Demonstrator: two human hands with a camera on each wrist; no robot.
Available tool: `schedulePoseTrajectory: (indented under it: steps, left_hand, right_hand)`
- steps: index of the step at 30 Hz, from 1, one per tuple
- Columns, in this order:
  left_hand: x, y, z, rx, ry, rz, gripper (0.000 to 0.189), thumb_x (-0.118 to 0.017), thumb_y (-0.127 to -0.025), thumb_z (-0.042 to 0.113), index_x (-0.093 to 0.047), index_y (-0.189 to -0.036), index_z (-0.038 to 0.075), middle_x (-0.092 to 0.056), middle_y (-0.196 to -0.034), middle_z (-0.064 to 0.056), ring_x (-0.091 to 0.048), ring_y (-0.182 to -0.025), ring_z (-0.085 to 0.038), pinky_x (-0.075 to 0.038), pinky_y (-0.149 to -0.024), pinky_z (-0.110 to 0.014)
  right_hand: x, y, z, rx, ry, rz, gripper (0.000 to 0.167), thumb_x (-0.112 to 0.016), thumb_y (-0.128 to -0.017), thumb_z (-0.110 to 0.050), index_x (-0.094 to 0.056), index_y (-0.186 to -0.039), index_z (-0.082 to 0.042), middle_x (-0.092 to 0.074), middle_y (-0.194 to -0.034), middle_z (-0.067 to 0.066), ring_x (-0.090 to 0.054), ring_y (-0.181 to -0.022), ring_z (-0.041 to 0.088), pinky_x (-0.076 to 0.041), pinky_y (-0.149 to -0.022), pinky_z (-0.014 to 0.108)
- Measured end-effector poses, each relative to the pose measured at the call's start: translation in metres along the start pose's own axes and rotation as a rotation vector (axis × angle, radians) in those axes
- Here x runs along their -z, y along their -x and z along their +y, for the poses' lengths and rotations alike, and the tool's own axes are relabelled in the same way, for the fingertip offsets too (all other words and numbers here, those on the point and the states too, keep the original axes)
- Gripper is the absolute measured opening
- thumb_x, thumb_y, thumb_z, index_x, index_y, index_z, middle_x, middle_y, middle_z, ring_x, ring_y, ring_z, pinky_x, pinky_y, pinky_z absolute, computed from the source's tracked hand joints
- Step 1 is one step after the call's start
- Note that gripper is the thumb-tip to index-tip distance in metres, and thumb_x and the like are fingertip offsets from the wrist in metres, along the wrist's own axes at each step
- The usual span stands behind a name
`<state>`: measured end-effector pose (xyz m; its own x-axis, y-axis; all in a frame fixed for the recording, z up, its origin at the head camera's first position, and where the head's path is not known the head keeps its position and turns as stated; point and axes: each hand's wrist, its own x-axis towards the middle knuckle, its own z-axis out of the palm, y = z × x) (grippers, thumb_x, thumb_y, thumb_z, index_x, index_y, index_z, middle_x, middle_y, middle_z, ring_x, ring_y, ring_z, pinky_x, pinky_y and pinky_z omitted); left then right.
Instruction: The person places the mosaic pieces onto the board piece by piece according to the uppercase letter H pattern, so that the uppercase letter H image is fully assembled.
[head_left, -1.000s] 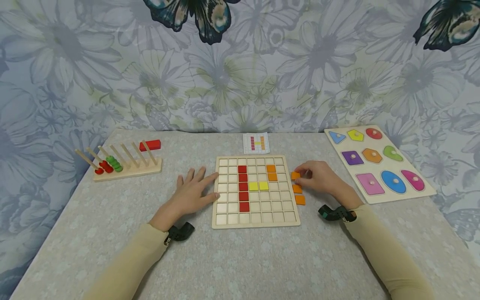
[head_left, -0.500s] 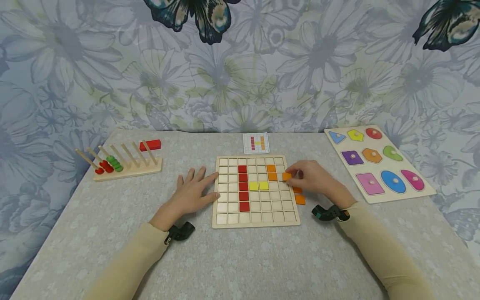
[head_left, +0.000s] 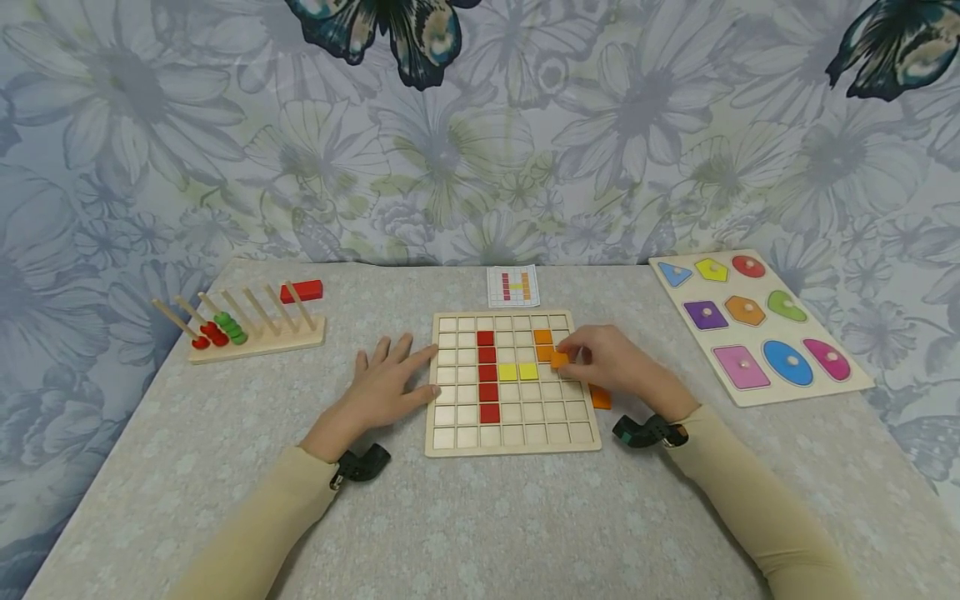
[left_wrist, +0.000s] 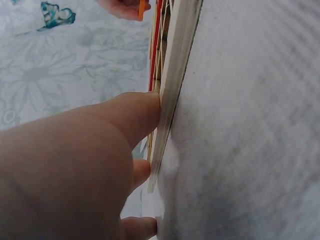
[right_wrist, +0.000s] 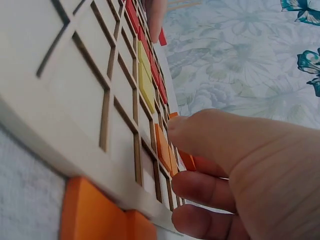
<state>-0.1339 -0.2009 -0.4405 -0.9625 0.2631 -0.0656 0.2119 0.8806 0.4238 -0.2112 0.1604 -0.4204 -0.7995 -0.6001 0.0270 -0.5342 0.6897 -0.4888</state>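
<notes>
A wooden grid board (head_left: 513, 437) lies mid-table. It carries a column of red square tiles (head_left: 487, 373), two yellow tiles (head_left: 517, 372) side by side, and two orange tiles (head_left: 542, 337) at upper right. My right hand (head_left: 618, 367) pinches another orange tile (head_left: 558, 360) between thumb and fingers, over the board just below those two. In the right wrist view, the thumb partly covers this tile. My left hand (head_left: 378, 392) lies spread at the board's left side; its thumb (left_wrist: 147, 107) touches the board's edge in the left wrist view.
Loose orange tiles (right_wrist: 92, 215) lie against the board's right side, partly behind my right hand. A small pattern card (head_left: 513, 287) lies behind the board. A peg counter (head_left: 258, 340) and red block (head_left: 302, 291) stand left; a shape puzzle (head_left: 757, 325) lies right.
My right hand has lifted the topmost loose orange tile from beside the board and carried it left over the grid. My left hand has stayed still.
</notes>
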Motion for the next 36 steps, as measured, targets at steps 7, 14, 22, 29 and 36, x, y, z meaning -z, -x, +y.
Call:
schedulePoseTrajectory:
  steps: [7, 14, 22, 29, 36]
  left_hand:
    - [-0.0002, -0.0002, 0.0019, 0.0, 0.003, 0.011, 0.065, -0.061, -0.1, 0.042, -0.041, -0.158, 0.019, -0.022, -0.166, -0.03, -0.009, -0.151, -0.061, -0.005, -0.111, -0.085]
    - [-0.001, -0.0004, 0.0013, -0.001, 0.007, 0.013, 0.065, -0.061, -0.1, 0.041, -0.041, -0.158, 0.019, -0.022, -0.166, -0.03, -0.009, -0.151, -0.061, -0.005, -0.112, -0.084]
    - [-0.0011, -0.0014, 0.0006, -0.004, 0.01, 0.011, 0.066, -0.061, -0.101, 0.041, -0.04, -0.158, 0.019, -0.021, -0.166, -0.03, -0.009, -0.152, -0.061, -0.004, -0.111, -0.084]
    - [-0.0009, -0.0018, 0.0, -0.008, 0.003, 0.011, 0.065, -0.061, -0.101, 0.042, -0.04, -0.159, 0.019, -0.021, -0.166, -0.03, -0.008, -0.152, -0.061, -0.005, -0.111, -0.085]
    - [-0.0014, -0.001, -0.0004, 0.005, 0.008, 0.0, 0.067, -0.062, -0.1, 0.043, -0.04, -0.159, 0.019, -0.02, -0.167, -0.029, -0.007, -0.153, -0.059, -0.003, -0.112, -0.084]
  right_hand:
    - [-0.0021, -0.0003, -0.0047, 0.06, 0.026, 0.011, 0.033, -0.081, -0.087, -0.021, -0.077, -0.115, -0.003, -0.073, -0.092, 0.004, -0.053, -0.07, 0.009, -0.046, -0.064, 0.023]
    - [-0.0053, -0.0008, -0.007, 0.052, 0.043, 0.002, 0.033, -0.081, -0.087, -0.022, -0.077, -0.115, -0.003, -0.074, -0.093, 0.004, -0.055, -0.073, 0.011, -0.047, -0.068, 0.025]
    - [-0.0064, 0.0, -0.0081, 0.063, 0.033, 0.013, 0.034, -0.082, -0.087, -0.022, -0.077, -0.115, -0.003, -0.074, -0.093, 0.004, -0.057, -0.075, 0.011, -0.049, -0.071, 0.026]
    - [-0.0061, 0.0, -0.0076, 0.068, 0.03, 0.008, 0.035, -0.082, -0.087, -0.023, -0.077, -0.115, -0.003, -0.073, -0.092, 0.004, -0.056, -0.074, 0.011, -0.048, -0.069, 0.025]
    - [-0.0073, -0.0017, -0.0069, 0.064, 0.032, -0.001, 0.034, -0.081, -0.087, -0.022, -0.076, -0.116, -0.004, -0.074, -0.092, 0.003, -0.056, -0.075, 0.011, -0.048, -0.07, 0.025]
